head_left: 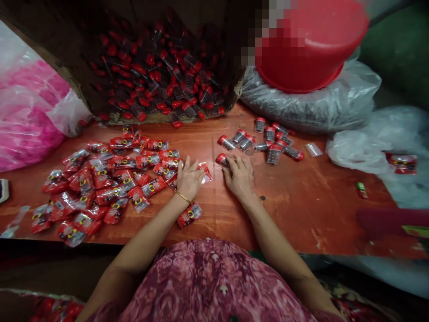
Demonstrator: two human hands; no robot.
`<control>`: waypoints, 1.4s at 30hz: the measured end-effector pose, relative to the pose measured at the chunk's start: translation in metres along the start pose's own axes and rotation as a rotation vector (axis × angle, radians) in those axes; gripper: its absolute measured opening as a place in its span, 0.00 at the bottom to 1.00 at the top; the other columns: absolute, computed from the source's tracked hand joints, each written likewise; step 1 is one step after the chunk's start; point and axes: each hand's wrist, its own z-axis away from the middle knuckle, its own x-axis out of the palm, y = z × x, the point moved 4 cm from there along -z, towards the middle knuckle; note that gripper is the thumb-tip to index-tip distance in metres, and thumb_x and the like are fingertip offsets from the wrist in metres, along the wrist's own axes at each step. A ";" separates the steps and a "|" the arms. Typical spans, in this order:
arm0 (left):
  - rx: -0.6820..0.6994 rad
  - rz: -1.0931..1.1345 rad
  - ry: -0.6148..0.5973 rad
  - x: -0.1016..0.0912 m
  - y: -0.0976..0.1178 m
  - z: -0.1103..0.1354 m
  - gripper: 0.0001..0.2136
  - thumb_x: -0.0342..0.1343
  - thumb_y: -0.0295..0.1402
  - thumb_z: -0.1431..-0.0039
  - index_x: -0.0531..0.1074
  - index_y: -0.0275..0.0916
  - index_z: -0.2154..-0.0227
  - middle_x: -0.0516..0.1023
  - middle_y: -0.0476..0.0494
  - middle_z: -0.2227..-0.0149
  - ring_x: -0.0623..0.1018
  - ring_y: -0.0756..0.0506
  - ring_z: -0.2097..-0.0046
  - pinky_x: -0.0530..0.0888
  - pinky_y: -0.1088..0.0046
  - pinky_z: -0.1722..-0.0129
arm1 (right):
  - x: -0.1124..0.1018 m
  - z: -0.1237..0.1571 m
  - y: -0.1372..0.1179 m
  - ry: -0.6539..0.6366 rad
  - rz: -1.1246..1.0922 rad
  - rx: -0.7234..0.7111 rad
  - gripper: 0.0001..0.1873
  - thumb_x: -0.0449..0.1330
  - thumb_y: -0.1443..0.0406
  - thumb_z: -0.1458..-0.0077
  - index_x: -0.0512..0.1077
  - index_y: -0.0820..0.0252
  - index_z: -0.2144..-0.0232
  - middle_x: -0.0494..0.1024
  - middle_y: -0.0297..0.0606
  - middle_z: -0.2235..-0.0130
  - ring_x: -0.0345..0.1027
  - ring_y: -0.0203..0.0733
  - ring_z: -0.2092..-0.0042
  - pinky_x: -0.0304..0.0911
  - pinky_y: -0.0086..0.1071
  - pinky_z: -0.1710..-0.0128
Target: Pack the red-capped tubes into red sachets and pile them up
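My left hand (pixel 188 180), a gold bangle at its wrist, rests on the table with fingers spread. A flat red and clear packet (pixel 207 173) lies at its fingertips, partly covered. My right hand (pixel 240 178) has its fingers curled over a small clear jar with a red cap (pixel 221 158), which lies on its side with dark contents. Left of my left hand is a loose pile of filled red packets (pixel 125 179). One more red packet (pixel 189 214) lies under my left wrist. Beyond my right hand sits a group of red-capped jars (pixel 273 154).
A tipped cardboard box (pixel 239 85) full of red-capped jars stands at the back. At the right back, a red tub (pixel 311 58) sits on a filled plastic bag (pixel 301 109). Pink bagged material (pixel 27 120) is at left. A small clear bag (pixel 313 150) lies on the table.
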 end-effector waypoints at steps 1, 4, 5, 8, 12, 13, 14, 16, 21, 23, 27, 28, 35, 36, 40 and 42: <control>-0.004 0.045 0.024 -0.001 0.000 0.000 0.09 0.52 0.35 0.44 0.78 0.44 0.68 0.74 0.40 0.50 0.60 0.35 0.39 0.47 0.46 0.41 | -0.004 0.002 -0.004 0.022 -0.030 0.006 0.18 0.52 0.62 0.44 0.70 0.62 0.53 0.71 0.49 0.49 0.60 0.52 0.48 0.55 0.48 0.49; -0.045 0.167 0.121 -0.011 0.000 -0.001 0.10 0.52 0.37 0.45 0.78 0.46 0.67 0.73 0.40 0.49 0.60 0.35 0.39 0.48 0.46 0.41 | -0.012 0.012 -0.023 0.044 -0.266 0.023 0.16 0.52 0.62 0.44 0.71 0.60 0.56 0.73 0.47 0.52 0.63 0.48 0.50 0.57 0.45 0.48; -0.065 0.197 0.156 -0.015 0.001 0.000 0.10 0.52 0.38 0.45 0.78 0.46 0.67 0.73 0.41 0.48 0.60 0.35 0.39 0.48 0.46 0.41 | -0.012 0.015 -0.030 0.034 -0.387 0.053 0.15 0.52 0.61 0.43 0.70 0.60 0.56 0.74 0.46 0.54 0.65 0.46 0.52 0.59 0.43 0.50; -0.092 0.242 0.216 -0.027 0.010 0.005 0.11 0.52 0.38 0.45 0.78 0.45 0.64 0.71 0.40 0.46 0.60 0.36 0.39 0.48 0.48 0.41 | -0.003 0.020 -0.047 -0.026 -0.787 0.227 0.15 0.52 0.57 0.44 0.70 0.60 0.60 0.76 0.42 0.60 0.69 0.42 0.59 0.65 0.37 0.57; -0.070 0.316 0.241 -0.036 0.024 0.013 0.11 0.54 0.37 0.46 0.77 0.44 0.62 0.69 0.41 0.45 0.59 0.38 0.38 0.47 0.51 0.40 | 0.008 0.014 -0.061 -0.098 -1.048 0.357 0.14 0.53 0.56 0.47 0.70 0.60 0.70 0.75 0.36 0.69 0.67 0.37 0.67 0.65 0.32 0.64; -0.094 0.366 0.264 -0.037 0.024 0.015 0.12 0.55 0.37 0.47 0.76 0.44 0.61 0.70 0.41 0.45 0.60 0.38 0.39 0.49 0.53 0.39 | 0.007 0.013 -0.061 -0.089 -1.041 0.361 0.14 0.52 0.56 0.47 0.69 0.60 0.73 0.74 0.35 0.72 0.66 0.37 0.69 0.64 0.31 0.66; -0.140 0.433 0.277 -0.038 0.024 0.016 0.13 0.56 0.38 0.48 0.76 0.43 0.60 0.71 0.41 0.47 0.63 0.38 0.40 0.53 0.56 0.40 | 0.005 0.011 -0.061 -0.068 -1.014 0.362 0.14 0.52 0.57 0.46 0.68 0.59 0.76 0.72 0.34 0.74 0.64 0.36 0.70 0.63 0.30 0.68; -0.284 0.625 0.195 -0.035 0.020 0.020 0.15 0.57 0.42 0.50 0.76 0.40 0.61 0.77 0.40 0.54 0.72 0.40 0.48 0.64 0.62 0.47 | 0.000 0.010 -0.057 -0.015 -0.940 0.361 0.15 0.50 0.57 0.46 0.65 0.59 0.79 0.69 0.32 0.77 0.61 0.35 0.73 0.59 0.29 0.71; -0.646 1.219 -0.194 -0.014 0.027 0.031 0.18 0.61 0.48 0.58 0.75 0.36 0.74 0.77 0.45 0.73 0.74 0.50 0.71 0.71 0.76 0.72 | -0.006 0.015 -0.060 0.029 -0.828 0.309 0.16 0.48 0.58 0.45 0.58 0.57 0.82 0.60 0.28 0.82 0.54 0.32 0.78 0.53 0.27 0.77; -0.708 1.363 -0.093 -0.012 0.029 0.032 0.17 0.66 0.45 0.66 0.74 0.36 0.77 0.76 0.49 0.75 0.73 0.52 0.73 0.70 0.78 0.72 | -0.005 0.018 -0.065 0.013 -0.832 0.265 0.16 0.48 0.59 0.44 0.60 0.57 0.81 0.61 0.29 0.81 0.55 0.32 0.78 0.53 0.27 0.77; -0.778 1.445 0.020 -0.010 0.027 0.029 0.17 0.69 0.40 0.72 0.70 0.35 0.83 0.73 0.52 0.80 0.71 0.54 0.76 0.70 0.78 0.71 | -0.004 0.017 -0.065 -0.067 -0.797 0.207 0.18 0.47 0.57 0.42 0.63 0.57 0.80 0.64 0.30 0.81 0.57 0.33 0.77 0.55 0.27 0.77; -0.793 1.450 0.017 -0.010 0.025 0.028 0.17 0.69 0.40 0.72 0.70 0.34 0.83 0.74 0.51 0.80 0.72 0.54 0.76 0.70 0.78 0.71 | -0.006 0.015 -0.061 -0.076 -0.746 0.181 0.19 0.46 0.56 0.41 0.64 0.58 0.79 0.66 0.31 0.80 0.59 0.34 0.76 0.57 0.28 0.75; -0.938 1.545 -0.015 -0.015 0.016 0.023 0.13 0.68 0.35 0.64 0.70 0.36 0.78 0.76 0.51 0.78 0.74 0.53 0.76 0.69 0.79 0.73 | -0.008 -0.013 -0.004 -0.090 -0.073 0.077 0.20 0.54 0.59 0.46 0.67 0.64 0.53 0.73 0.52 0.53 0.63 0.54 0.52 0.57 0.48 0.53; -0.959 1.559 -0.024 -0.015 0.016 0.023 0.12 0.67 0.34 0.62 0.70 0.36 0.77 0.76 0.51 0.78 0.74 0.53 0.76 0.69 0.79 0.74 | -0.007 -0.013 0.002 -0.117 -0.049 0.087 0.18 0.53 0.62 0.45 0.68 0.64 0.53 0.74 0.53 0.54 0.64 0.55 0.53 0.58 0.48 0.54; -0.993 1.581 -0.037 -0.015 0.018 0.023 0.09 0.65 0.33 0.57 0.71 0.36 0.75 0.77 0.49 0.77 0.74 0.53 0.75 0.70 0.78 0.73 | -0.018 0.003 0.002 -0.133 -0.315 0.122 0.16 0.48 0.65 0.44 0.70 0.63 0.56 0.77 0.46 0.62 0.69 0.46 0.61 0.64 0.39 0.61; -0.982 1.566 -0.040 -0.015 0.018 0.024 0.09 0.65 0.34 0.57 0.71 0.36 0.75 0.77 0.49 0.76 0.75 0.52 0.75 0.70 0.77 0.73 | -0.029 0.018 -0.007 -0.155 -0.575 0.160 0.15 0.48 0.63 0.43 0.70 0.59 0.58 0.78 0.40 0.65 0.69 0.41 0.67 0.65 0.34 0.67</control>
